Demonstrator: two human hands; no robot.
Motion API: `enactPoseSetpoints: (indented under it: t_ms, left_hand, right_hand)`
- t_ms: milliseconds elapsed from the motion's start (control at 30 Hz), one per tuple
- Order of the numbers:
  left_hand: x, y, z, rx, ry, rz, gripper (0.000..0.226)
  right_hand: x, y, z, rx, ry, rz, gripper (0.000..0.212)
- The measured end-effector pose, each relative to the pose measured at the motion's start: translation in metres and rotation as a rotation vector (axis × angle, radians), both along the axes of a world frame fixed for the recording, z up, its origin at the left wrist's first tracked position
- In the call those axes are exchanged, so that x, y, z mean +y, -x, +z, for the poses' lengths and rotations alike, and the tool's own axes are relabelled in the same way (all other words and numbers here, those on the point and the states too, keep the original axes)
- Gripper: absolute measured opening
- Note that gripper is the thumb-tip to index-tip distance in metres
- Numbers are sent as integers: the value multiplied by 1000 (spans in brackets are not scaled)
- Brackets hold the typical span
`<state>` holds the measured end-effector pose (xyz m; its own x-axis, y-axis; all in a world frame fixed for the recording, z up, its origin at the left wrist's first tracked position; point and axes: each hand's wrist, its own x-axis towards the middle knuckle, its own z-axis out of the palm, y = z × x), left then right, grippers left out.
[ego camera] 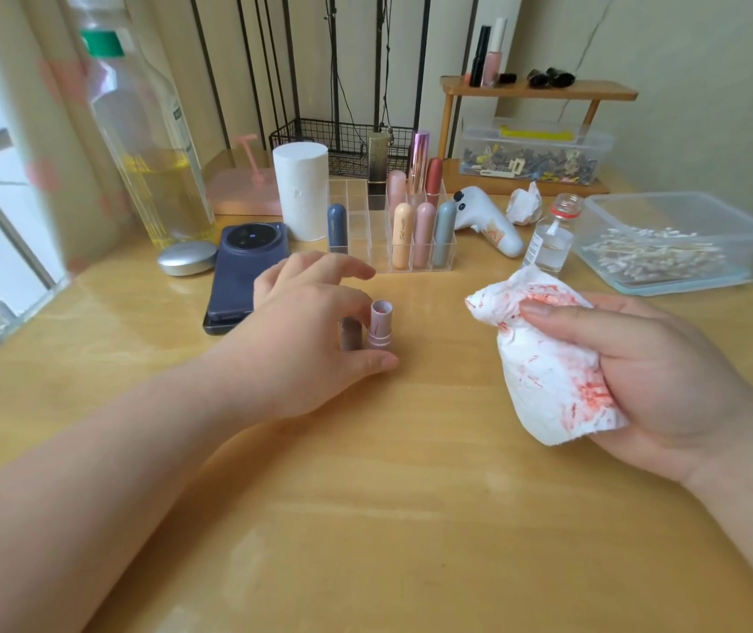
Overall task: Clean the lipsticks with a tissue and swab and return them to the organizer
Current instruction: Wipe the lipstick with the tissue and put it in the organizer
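Observation:
An uncapped pink lipstick [381,328] stands upright on the wooden table [411,495]. My left hand [310,331] curls around it, thumb at its base and forefinger by its top. Its brownish cap [350,333] stands just to the left, inside the hollow of that hand. My right hand [666,381] grips a crumpled white tissue [548,358] smeared with red, held above the table to the right of the lipstick. Behind, the clear organizer [388,230] holds several capped lipsticks, with some front compartments empty. A clear tub of cotton swabs [666,249] sits at the right.
A dark phone [246,267] and a silver case [187,258] lie left of my hand. A tissue roll [300,189], an oil bottle [146,143], a small glass vial [552,239], a white gadget [488,221] and a used tissue wad [525,205] stand near the organizer.

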<state>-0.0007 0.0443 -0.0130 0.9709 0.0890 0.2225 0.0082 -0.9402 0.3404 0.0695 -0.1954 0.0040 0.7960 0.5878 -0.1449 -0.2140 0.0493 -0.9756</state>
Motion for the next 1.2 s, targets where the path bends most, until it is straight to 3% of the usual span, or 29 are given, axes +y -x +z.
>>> enactPoseSetpoints:
  t_ms: [133,233,367,467,567,667,733,833,967,1000,1033,1100,1200]
  left_hand:
    - [0,4,0,-129,95,-46,23]
    - [-12,19,9,-305,398,-134,21]
    - [-44,32,14,-115,1103,-332,20]
    - [-55,29,1,42,1298,-305,20]
    - [-52,24,-8,90,1309,-244,25]
    - [-51,24,-8,106,1347,-245,23]
    - [-52,25,-6,125,1412,-286,20]
    - [-52,28,-4,140,1335,-304,19]
    - [-50,31,-6,155,1052,-304,24]
    - [-49,31,-5,163,1008,-315,26]
    - [-50,32,-5,175,982,-324,30]
    - [-50,33,-5,180,919,-328,38]
    - [-50,33,-10,189,663,-306,44]
  right_hand:
    - [-1,-1,-1,-4,-15,-6,28]
    - [-1,1,1,-38,-43,-25,29]
    - [1,6,0,-71,-78,-25,27]
    - [4,13,-2,-14,-163,135,31]
    - [7,16,1,108,-274,251,36]
    - [8,18,5,335,-421,360,54]
    - [2,17,3,392,-360,320,62]
    - [-2,5,-5,305,-248,356,49]
    - [0,7,-1,317,-372,410,29]
    - [4,6,-9,240,-318,452,25]
    - [2,5,-14,112,-228,426,30]
    - [0,5,-17,57,-147,382,39]
    - [3,11,-18,-71,-72,363,44]
